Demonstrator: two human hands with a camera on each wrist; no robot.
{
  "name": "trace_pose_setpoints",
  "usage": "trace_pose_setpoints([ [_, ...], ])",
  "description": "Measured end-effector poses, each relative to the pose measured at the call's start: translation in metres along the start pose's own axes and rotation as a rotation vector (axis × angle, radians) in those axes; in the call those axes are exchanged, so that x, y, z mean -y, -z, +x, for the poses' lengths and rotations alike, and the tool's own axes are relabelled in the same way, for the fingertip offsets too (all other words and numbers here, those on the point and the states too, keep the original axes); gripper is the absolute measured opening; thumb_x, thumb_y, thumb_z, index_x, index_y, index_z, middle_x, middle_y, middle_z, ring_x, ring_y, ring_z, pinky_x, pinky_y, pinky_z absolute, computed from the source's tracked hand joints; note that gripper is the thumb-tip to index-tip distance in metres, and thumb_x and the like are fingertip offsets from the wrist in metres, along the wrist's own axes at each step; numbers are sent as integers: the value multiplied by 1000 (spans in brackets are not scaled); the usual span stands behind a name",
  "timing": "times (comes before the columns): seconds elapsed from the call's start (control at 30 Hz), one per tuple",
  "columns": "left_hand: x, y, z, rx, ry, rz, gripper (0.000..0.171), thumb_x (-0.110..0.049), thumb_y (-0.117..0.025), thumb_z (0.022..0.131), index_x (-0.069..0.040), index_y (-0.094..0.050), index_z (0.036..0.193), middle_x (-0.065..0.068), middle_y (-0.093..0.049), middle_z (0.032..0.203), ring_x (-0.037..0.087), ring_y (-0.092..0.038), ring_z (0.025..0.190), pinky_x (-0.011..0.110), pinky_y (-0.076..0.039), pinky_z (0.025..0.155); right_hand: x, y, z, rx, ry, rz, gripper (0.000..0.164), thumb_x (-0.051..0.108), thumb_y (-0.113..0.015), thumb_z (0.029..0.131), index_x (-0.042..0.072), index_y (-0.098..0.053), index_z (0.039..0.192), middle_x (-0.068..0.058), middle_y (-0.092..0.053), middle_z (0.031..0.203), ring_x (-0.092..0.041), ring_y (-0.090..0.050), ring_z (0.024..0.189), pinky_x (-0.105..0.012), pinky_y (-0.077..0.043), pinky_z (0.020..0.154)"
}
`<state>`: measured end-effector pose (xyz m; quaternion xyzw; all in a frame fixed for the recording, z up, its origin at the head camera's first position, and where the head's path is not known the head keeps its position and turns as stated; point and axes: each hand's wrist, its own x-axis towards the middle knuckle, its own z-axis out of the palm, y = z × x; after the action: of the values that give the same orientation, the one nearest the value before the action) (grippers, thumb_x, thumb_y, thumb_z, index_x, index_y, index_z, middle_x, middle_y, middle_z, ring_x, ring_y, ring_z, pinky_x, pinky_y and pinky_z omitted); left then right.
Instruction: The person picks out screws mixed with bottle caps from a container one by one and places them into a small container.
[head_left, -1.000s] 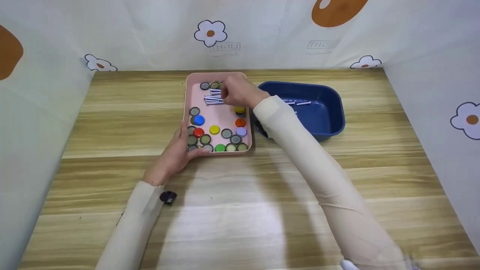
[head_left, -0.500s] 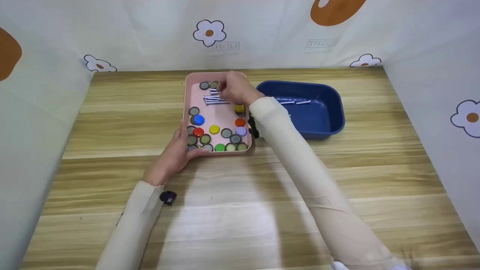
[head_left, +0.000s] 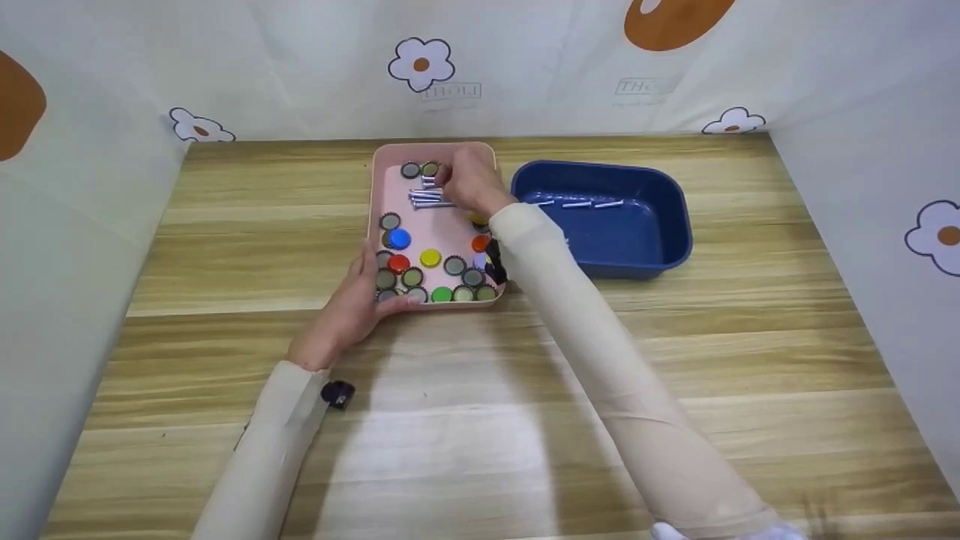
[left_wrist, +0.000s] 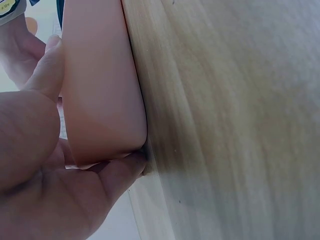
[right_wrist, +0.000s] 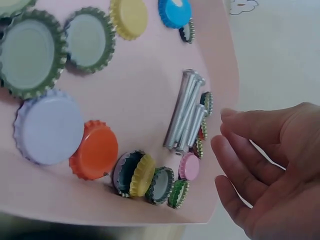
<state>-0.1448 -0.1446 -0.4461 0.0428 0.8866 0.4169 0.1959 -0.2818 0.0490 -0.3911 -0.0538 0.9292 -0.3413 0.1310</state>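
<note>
My left hand [head_left: 345, 307] grips the near left corner of a pink tray [head_left: 439, 229], with the thumb over the near rim and the fingers along the left side. In the left wrist view, fingers wrap the tray's outer wall [left_wrist: 105, 95]. Inside lie many bottle caps, such as a yellow cap [head_left: 430, 258] and a blue cap [head_left: 399, 238], and a bunch of silver screws [right_wrist: 186, 112]. My right hand [head_left: 471, 180] hovers over the tray's far right part, near the screws. Its fingers bend loosely, with nothing between thumb and fingertips in the right wrist view.
Right of the tray stands a deep blue plastic bin [head_left: 630, 236] with a few silver screws [head_left: 577, 205] on its floor. The right forearm crosses its near left corner. Behind the wooden table [head_left: 262, 225] hangs a flower-patterned cloth [head_left: 525, 67].
My right forearm has swung left, uncovering more of the blue bin. The right hand has shifted only slightly over the tray. My left hand and the tray have stayed in place.
</note>
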Motion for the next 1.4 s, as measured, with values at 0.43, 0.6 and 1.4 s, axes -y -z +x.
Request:
trace_pose_setpoints([
  [0.43, 1, -1, 1, -8, -40, 3, 120, -34, -73, 90, -26, 26, 156, 20, -7, 166, 34, -26, 152, 52, -16, 127, -6, -10, 5, -53, -69, -34, 24, 14, -78, 88, 8, -77, 111, -2, -70, 115, -16, -57, 99, -24, -50, 78],
  [0.6, 1, 0, 0, -2, -33, 4, 120, -36, -73, 90, -26, 27, 156, 21, -6, 167, 35, -24, 153, 52, -14, 128, -9, -14, 7, -80, -112, -39, 23, 17, -78, 88, 11, -78, 109, -1, -69, 114, -18, -56, 99, -26, -49, 78],
  [1.4, 2, 1, 0, -9, -12, 35, 119, -38, -72, 91, -20, 25, 157, 15, 2, 170, 32, -14, 157, 51, -12, 128, -26, -22, 15, -56, -81, -97, 23, -6, -60, 90, 2, -75, 106, -9, -71, 110, -18, -61, 90, -22, -50, 66],
])
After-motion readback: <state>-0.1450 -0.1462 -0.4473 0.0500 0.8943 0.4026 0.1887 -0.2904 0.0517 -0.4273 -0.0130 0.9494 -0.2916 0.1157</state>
